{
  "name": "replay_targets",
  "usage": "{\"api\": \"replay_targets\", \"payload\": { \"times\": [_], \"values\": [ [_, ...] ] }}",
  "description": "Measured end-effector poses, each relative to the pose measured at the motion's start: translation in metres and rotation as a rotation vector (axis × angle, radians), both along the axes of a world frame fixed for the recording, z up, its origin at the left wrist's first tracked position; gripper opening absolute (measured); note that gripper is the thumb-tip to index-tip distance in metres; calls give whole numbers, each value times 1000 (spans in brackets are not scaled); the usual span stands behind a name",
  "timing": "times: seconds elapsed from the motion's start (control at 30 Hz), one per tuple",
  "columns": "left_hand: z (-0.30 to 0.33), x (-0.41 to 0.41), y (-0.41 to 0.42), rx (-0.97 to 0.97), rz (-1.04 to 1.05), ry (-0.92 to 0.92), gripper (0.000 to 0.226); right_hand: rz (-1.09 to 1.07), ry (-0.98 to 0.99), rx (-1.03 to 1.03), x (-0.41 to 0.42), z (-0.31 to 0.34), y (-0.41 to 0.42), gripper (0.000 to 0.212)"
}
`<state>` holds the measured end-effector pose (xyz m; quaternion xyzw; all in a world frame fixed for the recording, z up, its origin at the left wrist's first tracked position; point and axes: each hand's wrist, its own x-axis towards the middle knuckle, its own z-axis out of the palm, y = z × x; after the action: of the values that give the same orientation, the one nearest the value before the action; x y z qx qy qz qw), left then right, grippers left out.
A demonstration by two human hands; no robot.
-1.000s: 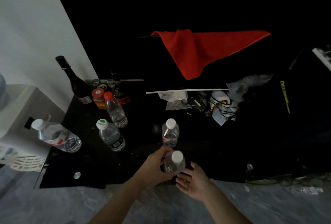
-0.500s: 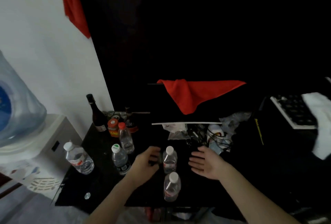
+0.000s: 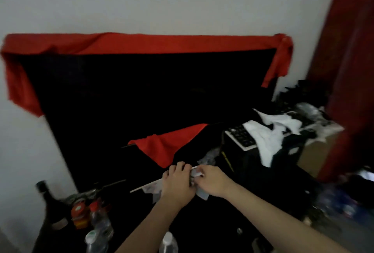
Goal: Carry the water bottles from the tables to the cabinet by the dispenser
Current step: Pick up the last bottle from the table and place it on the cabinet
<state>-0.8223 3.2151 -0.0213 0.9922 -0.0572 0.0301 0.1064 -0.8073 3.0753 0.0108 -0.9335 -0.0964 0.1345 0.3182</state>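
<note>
Left hand [image 3: 178, 185] and right hand [image 3: 212, 182] together, fingers curled on pale clutter [image 3: 197, 173]; bottles [image 3: 100, 220] near left.

You've got three clear water bottles in view along the bottom of the frame: one with a red cap [image 3: 96, 213] at lower left, one with a white-and-green cap [image 3: 94, 240] just below it, and one with a white cap [image 3: 168, 242] at bottom centre. One dark glass bottle [image 3: 49, 204] stands at far lower left, with one red-lidded jar [image 3: 79, 212] beside it. Count two red cloths: one long drape [image 3: 141, 43] across the upper frame, one small cloth [image 3: 168, 143] at centre. One keyboard [image 3: 240, 138] at right. Two hands, left hand [image 3: 178, 184] and right hand [image 3: 214, 181], meet at centre.
</note>
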Motion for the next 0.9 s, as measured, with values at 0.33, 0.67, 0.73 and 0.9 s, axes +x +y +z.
{"api": "replay_targets", "payload": {
  "times": [0.33, 0.67, 0.73, 0.9],
  "values": [
    [15, -41, -133, 55, -354, -103, 61, -402, -163, -436, -112, 2, -135, 54],
    [40, -144, -297, 13, -730, -151, 65, -883, -247, -611, -268, 7, -278, 60],
    [43, -172, -332, -3, -804, -173, 67, -951, -245, -638, -305, 7, -305, 66],
    [36, -249, -416, -4, -941, -193, 80, -1070, -200, -669, -409, 2, -373, 75]
  ]
}}
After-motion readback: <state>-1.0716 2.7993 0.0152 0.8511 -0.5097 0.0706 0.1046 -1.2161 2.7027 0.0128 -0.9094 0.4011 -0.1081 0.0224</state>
